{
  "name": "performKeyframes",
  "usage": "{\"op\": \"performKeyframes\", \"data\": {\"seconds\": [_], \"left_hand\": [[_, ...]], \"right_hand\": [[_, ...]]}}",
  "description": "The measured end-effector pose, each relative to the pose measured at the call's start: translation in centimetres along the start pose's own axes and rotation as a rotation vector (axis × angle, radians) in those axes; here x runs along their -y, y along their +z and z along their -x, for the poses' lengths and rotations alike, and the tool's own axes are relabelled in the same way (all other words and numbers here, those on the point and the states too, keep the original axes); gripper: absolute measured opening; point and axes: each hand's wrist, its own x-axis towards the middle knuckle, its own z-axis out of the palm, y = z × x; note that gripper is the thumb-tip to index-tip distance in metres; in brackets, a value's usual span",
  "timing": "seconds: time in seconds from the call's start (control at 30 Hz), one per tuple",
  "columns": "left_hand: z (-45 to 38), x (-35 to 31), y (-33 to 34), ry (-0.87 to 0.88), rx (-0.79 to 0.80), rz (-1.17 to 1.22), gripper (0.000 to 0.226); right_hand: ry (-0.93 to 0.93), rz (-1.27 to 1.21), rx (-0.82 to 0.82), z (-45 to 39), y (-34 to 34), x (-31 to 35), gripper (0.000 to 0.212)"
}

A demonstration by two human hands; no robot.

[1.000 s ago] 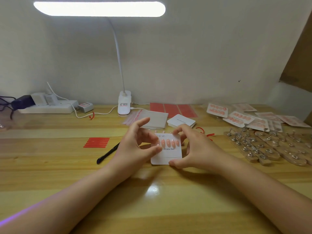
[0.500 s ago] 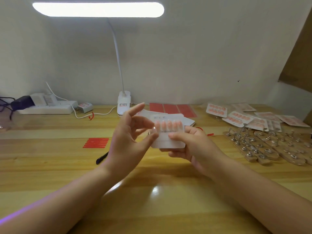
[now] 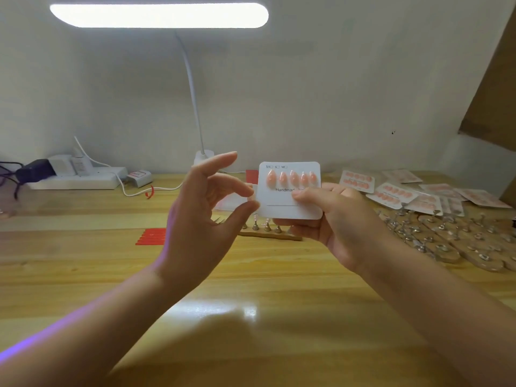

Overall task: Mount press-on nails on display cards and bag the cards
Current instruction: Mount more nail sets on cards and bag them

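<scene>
Pale wall behind, honey-coloured wooden desk (image 3: 83,275) below, and a bright lamp (image 3: 159,15) glowing overhead on its thin white neck. Up in mid-air, right in front of the camera, is the display card (image 3: 290,202), white with rounded corners, face toward us and roughly upright. Five peach press-on nails (image 3: 291,177) sit in a row across its upper half, printed size boxes above them and the word "Handmade" partly readable below. The right hand (image 3: 337,227) has it: thumb pressed on the card's front near the middle, fingers curled behind its lower edge, a firm pinch. The left hand (image 3: 201,219) hovers at the card's left edge, thumb and a bent finger close together right at that edge, index finger lifted up and away; whether it actually pinches the card or a small white tab there, I cannot tell. Under the card, on the desk, a wooden strip with small metal stands (image 3: 268,231) peeks out. Off to the right, a scatter of clear bags with finished nail cards inside (image 3: 391,194) lies overlapping, each showing rows of peach nails through the plastic. Just in front of them, more wooden holder strips (image 3: 458,241) studded with metal stands. To the left, red adhesive strips (image 3: 152,236) lie flat, and a white power strip (image 3: 75,178) sits against the wall.
</scene>
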Motion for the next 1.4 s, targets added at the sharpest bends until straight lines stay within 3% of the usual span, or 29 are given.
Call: {"op": "performKeyframes", "data": {"seconds": [0.53,1.4], "left_hand": [[0.36,-0.59,0.31,0.04,0.027,-0.062,0.051],[0.48,-0.19,0.18,0.167,0.081,-0.217,0.047]], "right_hand": [[-0.086,0.072,0.008,0.65,0.83,-0.22,0.005],[-0.026,0.022,-0.019,0.72,0.96,-0.11,0.007]]}}
